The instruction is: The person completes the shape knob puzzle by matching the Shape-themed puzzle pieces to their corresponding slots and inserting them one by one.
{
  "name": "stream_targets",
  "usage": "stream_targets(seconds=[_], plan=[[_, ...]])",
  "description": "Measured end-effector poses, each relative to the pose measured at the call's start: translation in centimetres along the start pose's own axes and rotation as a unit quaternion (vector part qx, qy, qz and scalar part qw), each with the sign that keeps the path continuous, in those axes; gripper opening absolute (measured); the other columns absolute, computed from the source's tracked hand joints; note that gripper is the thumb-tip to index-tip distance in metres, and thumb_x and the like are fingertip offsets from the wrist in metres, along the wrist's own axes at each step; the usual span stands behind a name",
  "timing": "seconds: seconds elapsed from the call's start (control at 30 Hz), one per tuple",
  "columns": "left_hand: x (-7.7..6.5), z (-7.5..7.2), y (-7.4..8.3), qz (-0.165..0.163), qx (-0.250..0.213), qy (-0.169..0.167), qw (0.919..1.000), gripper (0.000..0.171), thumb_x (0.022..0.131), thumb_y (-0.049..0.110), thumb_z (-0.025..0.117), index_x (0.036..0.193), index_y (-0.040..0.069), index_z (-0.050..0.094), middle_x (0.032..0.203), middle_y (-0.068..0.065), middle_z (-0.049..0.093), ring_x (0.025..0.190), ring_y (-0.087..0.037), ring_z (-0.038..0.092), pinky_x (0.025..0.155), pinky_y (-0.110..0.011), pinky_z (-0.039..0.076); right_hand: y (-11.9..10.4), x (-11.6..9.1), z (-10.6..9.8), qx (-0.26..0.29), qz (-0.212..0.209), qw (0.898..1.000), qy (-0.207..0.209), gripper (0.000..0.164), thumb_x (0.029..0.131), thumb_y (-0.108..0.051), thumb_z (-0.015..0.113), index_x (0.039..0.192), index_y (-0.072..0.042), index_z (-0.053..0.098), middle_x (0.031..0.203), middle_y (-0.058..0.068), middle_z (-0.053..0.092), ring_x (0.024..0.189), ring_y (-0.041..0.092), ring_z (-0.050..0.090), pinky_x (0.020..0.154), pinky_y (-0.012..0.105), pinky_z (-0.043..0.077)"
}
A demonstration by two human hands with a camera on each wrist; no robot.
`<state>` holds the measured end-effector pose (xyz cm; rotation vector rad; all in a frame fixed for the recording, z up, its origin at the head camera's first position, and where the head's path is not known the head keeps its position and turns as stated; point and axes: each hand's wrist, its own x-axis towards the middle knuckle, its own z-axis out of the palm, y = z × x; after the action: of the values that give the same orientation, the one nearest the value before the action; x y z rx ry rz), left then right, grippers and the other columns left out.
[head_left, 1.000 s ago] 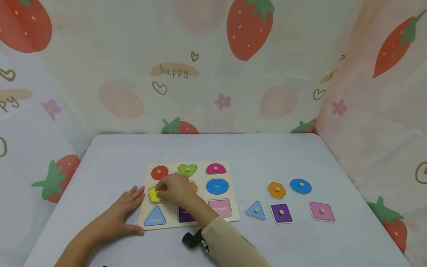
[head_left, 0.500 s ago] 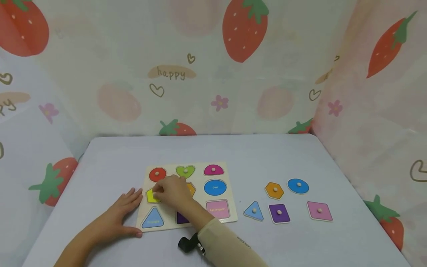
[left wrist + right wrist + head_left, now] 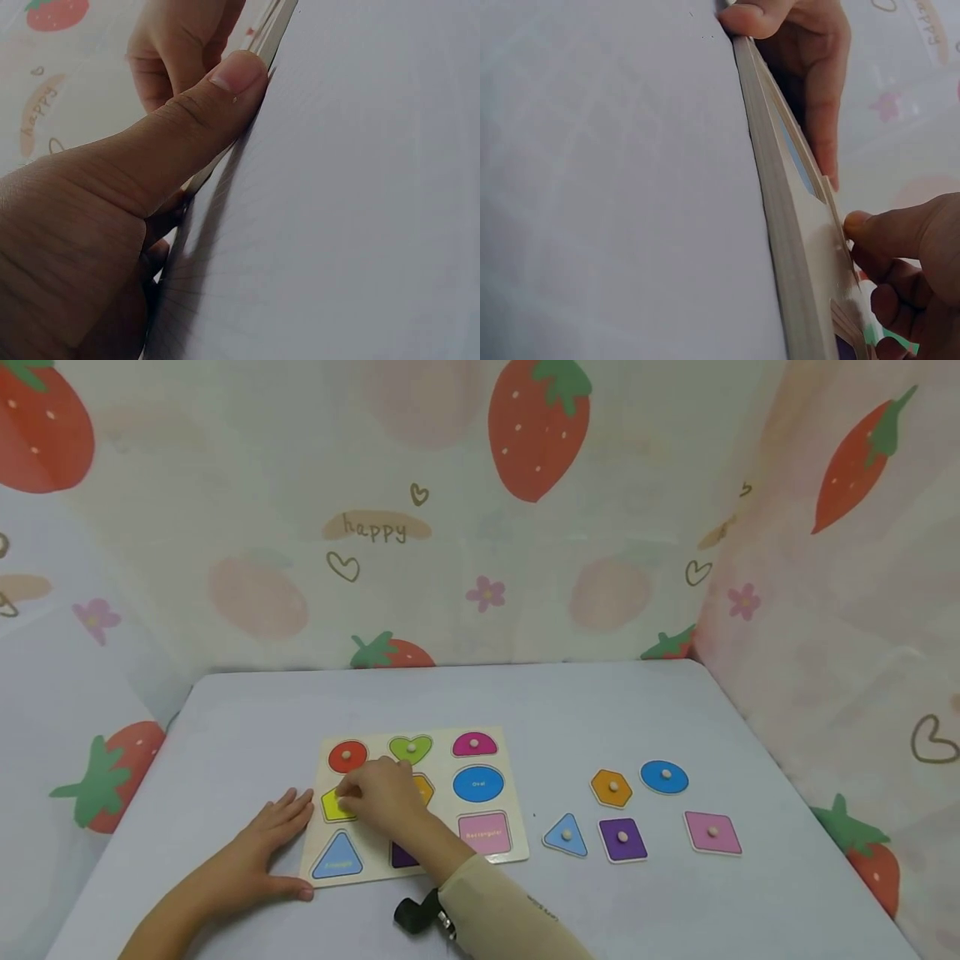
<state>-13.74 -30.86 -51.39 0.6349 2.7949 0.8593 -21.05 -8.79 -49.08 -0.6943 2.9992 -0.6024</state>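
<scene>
My right hand [image 3: 386,797] pinches the yellow pentagon puzzle piece [image 3: 331,807] by its knob, at the left middle slot of the wooden puzzle board [image 3: 375,865]. The fingers cover the knob and part of the piece. In the right wrist view, the thumb and fingertips meet right at the board's upper face. My left hand [image 3: 251,856] lies at the board's left side with fingers spread and straight, and its thumb [image 3: 238,75] rests against the board's edge. A red circle [image 3: 348,756], a green heart [image 3: 410,748] and a magenta half circle [image 3: 474,743] sit in the top row.
Right of the board lie loose knobbed pieces: an orange hexagon [image 3: 611,788], a blue oval [image 3: 664,777], a light blue triangle [image 3: 566,836], a purple square [image 3: 622,840] and a pink rectangle [image 3: 712,832]. A strawberry-print curtain [image 3: 480,543] surrounds the white table [image 3: 615,910].
The yellow pentagon lies more level in its slot than a second ago, with my right hand still on its knob. The left hand keeps its place; the head view shifts slightly.
</scene>
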Motion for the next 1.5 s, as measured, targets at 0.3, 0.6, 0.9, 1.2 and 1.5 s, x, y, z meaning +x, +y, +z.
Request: stream_targets(seconds=[0.3, 0.6, 0.9, 1.2, 1.5], plan=[[-0.2, 0.1, 0.1, -0.002, 0.000, 0.000, 1.0000, 0.121, 0.065, 0.072, 0.082, 0.156, 0.004, 0.040, 0.168, -0.008, 0.029, 0.157, -0.041, 0.013, 0.111, -0.002, -0.013, -0.1, -0.2, 0.0, -0.010, 0.007, 1.000, -0.009, 0.016, 0.094, -0.041, 0.074, 0.110, -0.039, 0.080, 0.095, -0.023, 0.075, 0.092, 0.003, 0.058, 0.093, 0.035, 0.045], [-0.1, -0.1, 0.4, -0.022, -0.007, -0.005, 0.9997, 0.122, 0.064, 0.072, 0.082, 0.158, 0.007, 0.039, 0.169, -0.006, 0.027, 0.158, -0.038, 0.010, 0.121, -0.016, -0.011, 0.1, 0.0, -0.7, 0.000, 0.020, 1.000, -0.022, 0.023, 0.093, -0.042, 0.075, 0.114, -0.036, 0.078, 0.096, -0.020, 0.072, 0.095, 0.006, 0.057, 0.097, 0.040, 0.048], [0.0, -0.2, 0.6, -0.029, -0.008, -0.012, 0.9995, 0.123, 0.064, 0.071, 0.083, 0.158, 0.007, 0.038, 0.169, -0.008, 0.027, 0.158, -0.040, 0.010, 0.128, -0.035, -0.005, 0.9, -0.2, -1.8, 0.025, 0.023, 0.999, -0.025, 0.021, 0.090, -0.036, 0.079, 0.111, -0.034, 0.080, 0.089, -0.020, 0.070, 0.090, 0.001, 0.056, 0.103, 0.044, 0.047], [-0.1, 0.0, 0.3, -0.012, -0.009, -0.007, 0.9999, 0.120, 0.066, 0.070, 0.082, 0.158, 0.007, 0.039, 0.169, -0.007, 0.027, 0.158, -0.039, 0.011, 0.119, -0.011, -0.011, 0.5, 0.5, -0.7, -0.004, -0.003, 0.999, -0.045, 0.018, 0.094, -0.041, 0.075, 0.111, -0.036, 0.079, 0.097, -0.022, 0.072, 0.097, 0.003, 0.056, 0.103, 0.043, 0.046], [-0.2, 0.0, 0.2, -0.019, -0.005, -0.005, 0.9998, 0.121, 0.065, 0.071, 0.083, 0.158, 0.008, 0.038, 0.170, -0.005, 0.027, 0.158, -0.037, 0.010, 0.126, -0.022, -0.007, -0.1, 0.7, -0.7, -0.024, -0.009, 0.999, -0.046, 0.013, 0.095, -0.040, 0.073, 0.106, -0.039, 0.080, 0.097, -0.024, 0.074, 0.097, 0.003, 0.058, 0.095, 0.037, 0.044]])
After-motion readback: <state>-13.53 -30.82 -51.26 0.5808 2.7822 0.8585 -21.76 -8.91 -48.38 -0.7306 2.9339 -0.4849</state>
